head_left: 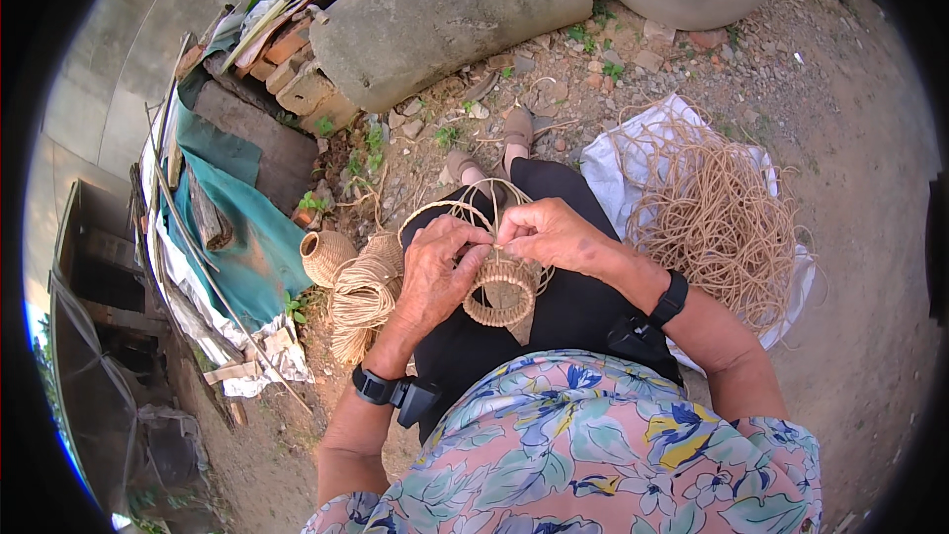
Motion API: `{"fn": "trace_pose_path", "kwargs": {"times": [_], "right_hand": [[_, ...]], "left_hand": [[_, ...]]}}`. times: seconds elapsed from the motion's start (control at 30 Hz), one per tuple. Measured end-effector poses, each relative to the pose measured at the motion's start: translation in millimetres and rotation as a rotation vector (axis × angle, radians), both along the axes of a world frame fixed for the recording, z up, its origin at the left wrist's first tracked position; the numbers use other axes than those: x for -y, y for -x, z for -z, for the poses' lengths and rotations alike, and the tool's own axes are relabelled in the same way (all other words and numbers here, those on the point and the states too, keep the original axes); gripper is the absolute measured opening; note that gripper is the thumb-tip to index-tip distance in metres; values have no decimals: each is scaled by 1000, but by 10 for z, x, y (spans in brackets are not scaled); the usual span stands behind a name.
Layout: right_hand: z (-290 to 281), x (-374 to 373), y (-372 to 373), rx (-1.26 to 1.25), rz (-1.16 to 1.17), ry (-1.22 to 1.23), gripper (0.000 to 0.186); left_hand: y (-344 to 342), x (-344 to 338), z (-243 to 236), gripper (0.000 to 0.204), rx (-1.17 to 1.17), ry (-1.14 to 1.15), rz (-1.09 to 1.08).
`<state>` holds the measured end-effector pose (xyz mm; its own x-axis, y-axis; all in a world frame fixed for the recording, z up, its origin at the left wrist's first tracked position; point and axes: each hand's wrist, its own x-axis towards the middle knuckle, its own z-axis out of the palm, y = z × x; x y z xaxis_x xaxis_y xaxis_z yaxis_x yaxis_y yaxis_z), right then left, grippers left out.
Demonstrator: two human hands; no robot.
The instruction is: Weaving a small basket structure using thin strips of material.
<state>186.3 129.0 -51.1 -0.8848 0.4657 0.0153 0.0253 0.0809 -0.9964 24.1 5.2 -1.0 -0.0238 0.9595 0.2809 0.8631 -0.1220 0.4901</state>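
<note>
A small tan basket (499, 314), woven from cord, rests between my thighs with its round ribbed opening facing me. Loose strands of cord (435, 210) loop up and away from its far edge. My left hand (442, 262) is closed at the basket's upper left, fingertips pinching the cord there. Thumb and forefinger of my right hand (554, 234) are pressed together on a strand at the same spot, almost touching the left fingertips. The exact strands in the pinches are too small to make out.
Left of my legs lie a woven cord pot (324, 257) and a bundled coil of cord (362, 305). A tangled cord heap (707, 213) covers a white sack (611, 166) at the right. Concrete cylinders (455, 15), bricks (289, 43) and a green tarp (237, 227) stand beyond.
</note>
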Motion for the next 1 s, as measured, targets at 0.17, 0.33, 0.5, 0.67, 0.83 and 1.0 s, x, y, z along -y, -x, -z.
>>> {"fn": "trace_pose_path", "kwargs": {"times": [0.17,0.33,0.5,0.67,0.83,1.0], "right_hand": [[78,3,16,-54,-6,-123,9],[94,14,-103,-2,157,-86,8],[230,71,-185,-92,241,-84,8],[153,142,-149,-52,206,-228,16],[267,159,-37,-228,253,-341,15],[103,154,-39,-12,179,-157,13]], "left_hand": [[-6,-12,19,12,18,-24,26],[3,5,13,12,-86,-28,47],[-40,-26,-5,19,-31,-53,-3],[69,-169,-62,24,-105,-51,23],[109,-249,-140,27,-219,56,203],[141,-285,-145,32,-224,134,261]]}}
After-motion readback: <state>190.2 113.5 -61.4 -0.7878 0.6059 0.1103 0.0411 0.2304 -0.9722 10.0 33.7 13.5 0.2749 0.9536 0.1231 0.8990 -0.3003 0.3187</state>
